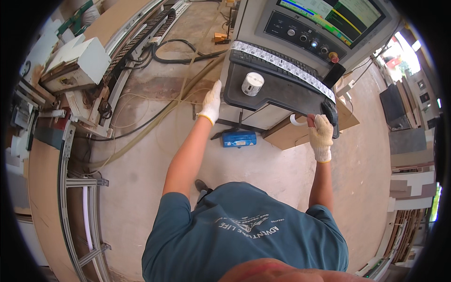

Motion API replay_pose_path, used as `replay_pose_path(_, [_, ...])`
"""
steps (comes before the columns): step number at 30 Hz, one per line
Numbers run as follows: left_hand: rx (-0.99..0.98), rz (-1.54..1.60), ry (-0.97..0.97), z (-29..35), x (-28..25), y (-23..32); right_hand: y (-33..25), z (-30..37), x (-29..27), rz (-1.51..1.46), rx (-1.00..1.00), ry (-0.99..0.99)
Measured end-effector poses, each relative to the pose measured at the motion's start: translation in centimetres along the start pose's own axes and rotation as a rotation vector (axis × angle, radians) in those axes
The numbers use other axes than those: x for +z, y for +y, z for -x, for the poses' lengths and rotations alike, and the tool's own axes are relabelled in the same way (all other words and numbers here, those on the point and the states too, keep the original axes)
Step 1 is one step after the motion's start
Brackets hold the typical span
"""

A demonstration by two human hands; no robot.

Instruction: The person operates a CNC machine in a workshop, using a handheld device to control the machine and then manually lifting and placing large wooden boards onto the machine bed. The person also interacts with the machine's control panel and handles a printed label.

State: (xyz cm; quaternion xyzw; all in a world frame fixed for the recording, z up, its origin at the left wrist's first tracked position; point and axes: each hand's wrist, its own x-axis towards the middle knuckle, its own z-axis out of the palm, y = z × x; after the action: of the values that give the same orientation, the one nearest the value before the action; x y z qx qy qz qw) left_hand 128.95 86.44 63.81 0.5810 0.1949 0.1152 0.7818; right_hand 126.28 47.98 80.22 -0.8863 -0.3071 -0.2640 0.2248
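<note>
My left hand [211,103], in a white knitted glove, is at the left edge of the black keyboard shelf [277,94] with its fingers stretched out and nothing visible in them. My right hand [321,134] is closed near the shelf's front right corner, in a cream glove that leaves some fingertips bare. From its fingertips curls a short white paper strip [295,121]. A roll of white printed labels [252,84] stands on the shelf. Behind it, a long strip of labels [282,63] lies across the keyboard [275,57].
Above the shelf rises a grey control panel [300,40] with knobs, a red button [333,56] and a lit screen [336,16]. Below sits a blue toolbox [238,139] beside a brown board [291,134]. Hoses [155,124] cross the floor at left, near a machine rail [127,51].
</note>
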Motion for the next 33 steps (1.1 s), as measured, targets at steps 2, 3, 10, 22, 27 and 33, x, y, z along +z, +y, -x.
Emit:
replay_pose_path(2, [-0.259,0.178,-0.18,-4.2,-0.8,0.1,-0.7,0.6,0.2,0.025,-0.036,-0.015])
replay_pose_path(3, [-0.269,0.217,-0.243,-6.4,-0.4,0.5,-0.9,1.0,0.4,0.028,-0.037,-0.029])
replay_pose_path(10, [-0.168,0.222,-0.007,-14.6,3.8,4.2,-0.7,2.7,4.6,-0.079,-0.167,-0.069])
replay_pose_path(22, [0.272,0.611,-0.16,-12.0,8.2,16.1,3.0,0.5,10.5,-0.536,-0.218,-0.207])
replay_pose_path(27, [0.92,0.787,-0.15,-2.9,5.8,22.7,1.0,-0.7,13.3,-0.647,-0.344,-0.295])
replay_pose_path(33, [1.315,0.644,0.471,18.2,-17.8,26.7,-4.9,-1.0,15.0,-0.801,-0.582,-0.447])
